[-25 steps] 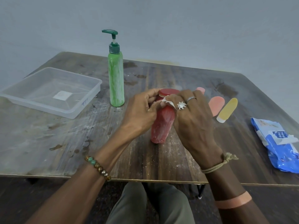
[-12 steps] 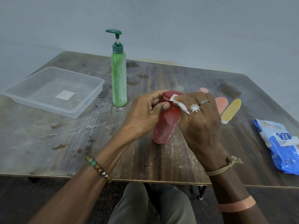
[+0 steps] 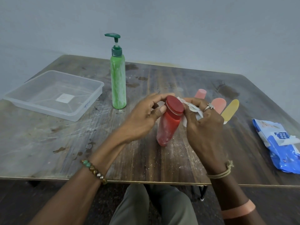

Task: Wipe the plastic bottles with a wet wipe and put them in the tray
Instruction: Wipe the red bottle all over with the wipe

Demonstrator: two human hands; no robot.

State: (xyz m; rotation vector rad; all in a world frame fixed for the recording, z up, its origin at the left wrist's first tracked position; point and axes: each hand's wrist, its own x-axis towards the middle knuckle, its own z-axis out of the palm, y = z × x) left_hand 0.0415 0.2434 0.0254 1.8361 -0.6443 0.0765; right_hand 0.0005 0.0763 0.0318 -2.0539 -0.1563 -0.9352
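1. The wooden table point(image 3: 48, 143) is carrying everything, and its top is showing stains and pale scuffs.
2. The clear plastic tray point(image 3: 48, 109) is sitting at the far left of the table, well apart from your hands, with only a white label showing on its floor.
3. The blue wipes packet point(image 3: 280, 146) is lying flat near the right edge, its flap lifting slightly.
4. The green pump bottle point(image 3: 118, 85) is standing upright between the tray and your hands, its sides streaked with white.
5. Your left hand point(image 3: 142, 120) is gripping the red bottle just under its cap, fingers curling round behind and the thumb pressing in front.
6. Your right hand point(image 3: 206, 127) is clutching the wet wipe and pressing it against the bottle's neck from the right side.
7. The red bottle point(image 3: 167, 129) is tilting between your hands at centre table, cap leaning away to the right and base seemingly touching the tabletop.
8. A yellow bottle point(image 3: 230, 110), an orange bottle point(image 3: 219, 103) and a pink bottle point(image 3: 200, 93) are lying side by side just behind your right hand.
9. The wet wipe point(image 3: 194, 109) is bunching up white between your right fingers and the red cap point(image 3: 175, 105).
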